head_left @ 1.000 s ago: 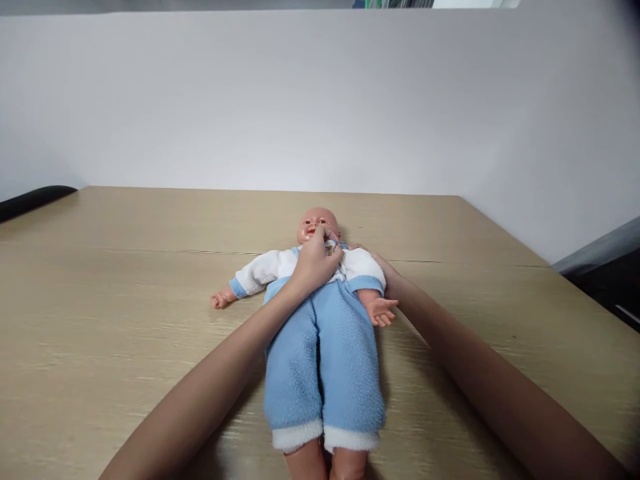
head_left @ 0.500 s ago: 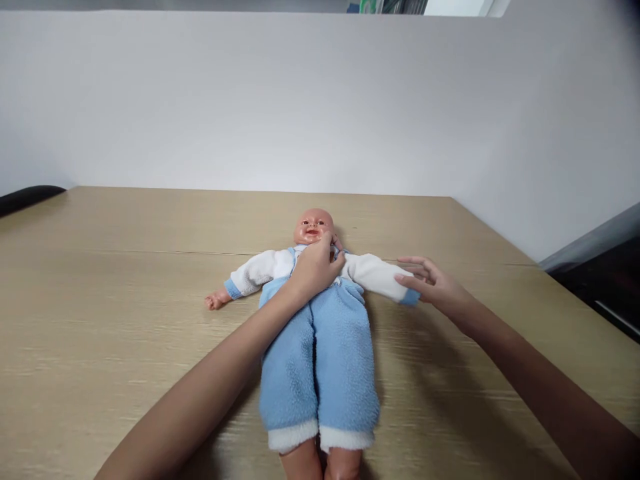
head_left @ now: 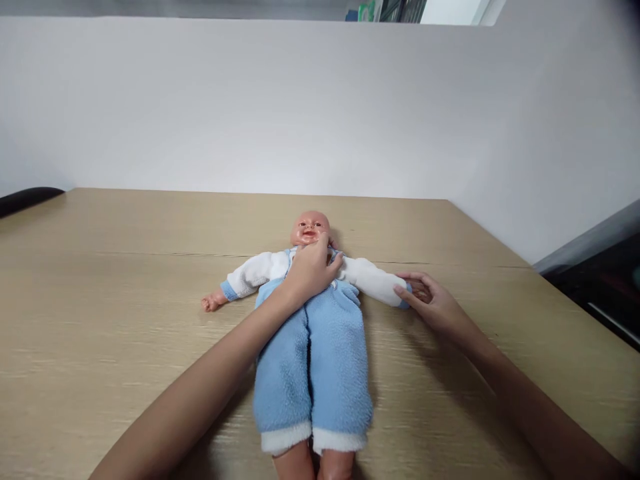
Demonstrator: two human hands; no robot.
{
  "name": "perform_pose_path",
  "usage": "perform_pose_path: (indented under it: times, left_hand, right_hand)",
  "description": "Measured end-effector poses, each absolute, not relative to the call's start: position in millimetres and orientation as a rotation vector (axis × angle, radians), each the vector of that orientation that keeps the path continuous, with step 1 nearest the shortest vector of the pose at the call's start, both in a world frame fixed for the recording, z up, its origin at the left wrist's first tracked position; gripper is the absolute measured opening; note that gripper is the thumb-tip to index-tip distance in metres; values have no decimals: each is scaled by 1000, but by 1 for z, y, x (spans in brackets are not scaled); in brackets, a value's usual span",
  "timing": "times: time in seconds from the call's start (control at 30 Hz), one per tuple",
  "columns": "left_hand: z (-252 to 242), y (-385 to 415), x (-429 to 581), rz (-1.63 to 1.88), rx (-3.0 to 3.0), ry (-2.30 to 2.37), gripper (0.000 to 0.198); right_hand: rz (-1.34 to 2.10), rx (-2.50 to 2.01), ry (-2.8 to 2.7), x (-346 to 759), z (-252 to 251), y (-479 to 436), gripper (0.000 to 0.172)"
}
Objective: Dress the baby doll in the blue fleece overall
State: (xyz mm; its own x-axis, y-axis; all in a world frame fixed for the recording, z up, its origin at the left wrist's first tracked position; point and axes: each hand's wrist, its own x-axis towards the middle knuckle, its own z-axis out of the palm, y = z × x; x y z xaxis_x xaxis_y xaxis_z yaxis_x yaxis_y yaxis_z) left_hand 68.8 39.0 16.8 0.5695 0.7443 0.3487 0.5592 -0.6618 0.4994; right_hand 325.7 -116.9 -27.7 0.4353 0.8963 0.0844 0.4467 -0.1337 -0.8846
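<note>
A baby doll (head_left: 335, 360) in a blue and white fleece outfit lies on its back on a wooden table (head_left: 125, 333), head toward the far edge. My left hand (head_left: 313, 267) rests on the doll's upper chest, just under its chin, with its fingers curled at the collar. At the right, my right hand (head_left: 433, 300) has thumb and fingers around the blue cuff of the white sleeve (head_left: 377, 283). No doll hand shows past this cuff. The other sleeve (head_left: 255, 273) stretches left, with a bare doll hand (head_left: 214, 301) on the table.
Behind the table stands a white wall (head_left: 250, 107). A black curved object (head_left: 30, 198) is at the far left edge, and a dark object (head_left: 600, 287) stands beyond the table's right edge.
My right hand has lowered slightly and closed in around the cuff. My left hand stays on the doll's chest. The whole view has shifted a little.
</note>
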Motion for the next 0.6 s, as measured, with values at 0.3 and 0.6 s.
perform_pose_path:
  times: [0.3, 0.6]
  left_hand:
    - [27, 18, 40, 836, 2628, 1009, 29]
    - [-11, 23, -46, 1127, 2261, 942, 21]
  right_hand:
    - [573, -1546, -1562, 250, 3, -114, 34]
    - [941, -1268, -1503, 239, -10, -70, 43]
